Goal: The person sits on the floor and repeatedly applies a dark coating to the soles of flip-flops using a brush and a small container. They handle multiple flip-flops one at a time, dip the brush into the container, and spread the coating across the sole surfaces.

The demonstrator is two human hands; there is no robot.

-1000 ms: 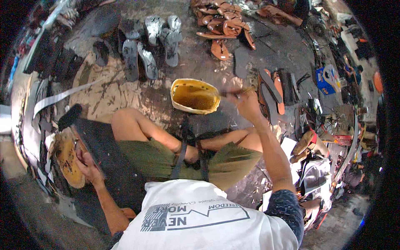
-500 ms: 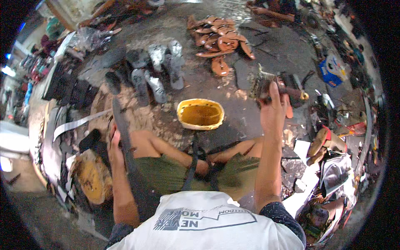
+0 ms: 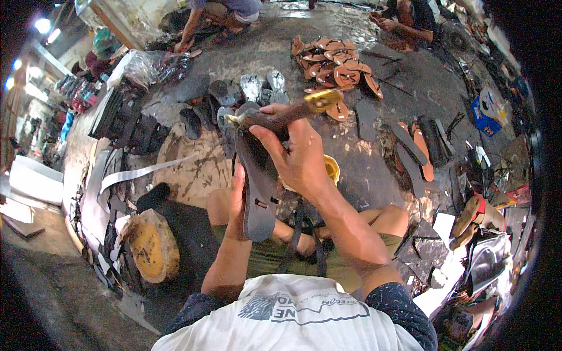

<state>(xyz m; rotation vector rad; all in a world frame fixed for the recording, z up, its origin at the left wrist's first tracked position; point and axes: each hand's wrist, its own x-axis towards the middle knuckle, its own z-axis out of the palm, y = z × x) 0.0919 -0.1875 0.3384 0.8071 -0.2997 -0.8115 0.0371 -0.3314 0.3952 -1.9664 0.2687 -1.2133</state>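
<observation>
My left hand (image 3: 237, 193) holds a dark grey sandal sole (image 3: 256, 175) upright in front of me, gripping it from behind near its lower end. My right hand (image 3: 295, 155) is closed on a brown-handled brush (image 3: 281, 116) laid across the top of the sole; its yellow-smeared head points right and its bristle end pokes out left. A yellow glue bowl (image 3: 331, 168) shows just behind my right hand, mostly hidden by it. My bare knees and green shorts are below.
A round wooden block (image 3: 151, 244) stained yellow lies at my left. Grey soles (image 3: 234, 93) and brown soles (image 3: 333, 58) are spread on the floor ahead. Dark strips and orange soles (image 3: 418, 149) lie right. Other people sit at the far edge (image 3: 225, 14).
Both hands came together in front of me: the left brought the sole up from the left side, and the right carried the brush from the right of the bowl onto the sole's top.
</observation>
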